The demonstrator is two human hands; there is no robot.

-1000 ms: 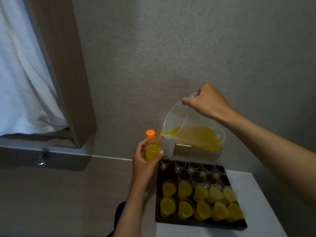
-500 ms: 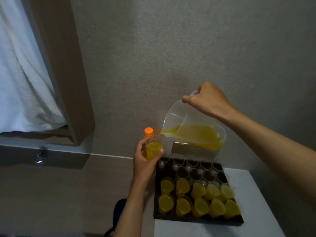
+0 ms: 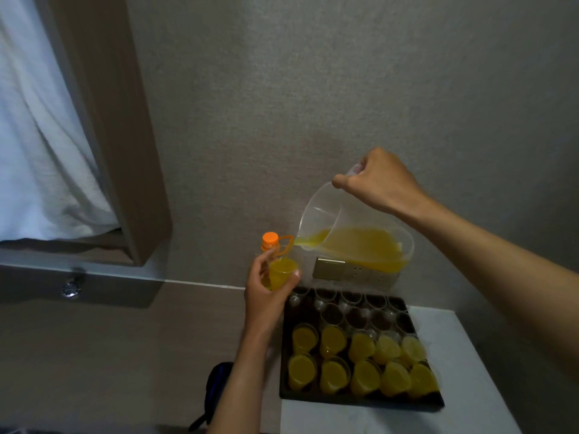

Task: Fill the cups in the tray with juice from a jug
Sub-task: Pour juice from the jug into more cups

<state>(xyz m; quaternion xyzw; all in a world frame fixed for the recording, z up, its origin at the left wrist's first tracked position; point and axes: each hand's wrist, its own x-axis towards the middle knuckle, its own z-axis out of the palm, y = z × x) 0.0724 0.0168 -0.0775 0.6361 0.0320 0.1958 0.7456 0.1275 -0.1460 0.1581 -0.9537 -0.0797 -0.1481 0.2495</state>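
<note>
Left fingers and thumb are curled round a small clear cup, fuller than a second ago (nearly brimming now). It's held up in the air just off the black tray's far left corner. The right hand still grips the jug handle, knuckles up, forearm sloping down toward the tray, jug tipped with its spout over the cup. Ten filled cups sit in the tray's near rows, empty ones behind. An orange-capped bottle stands behind the left hand.
</note>
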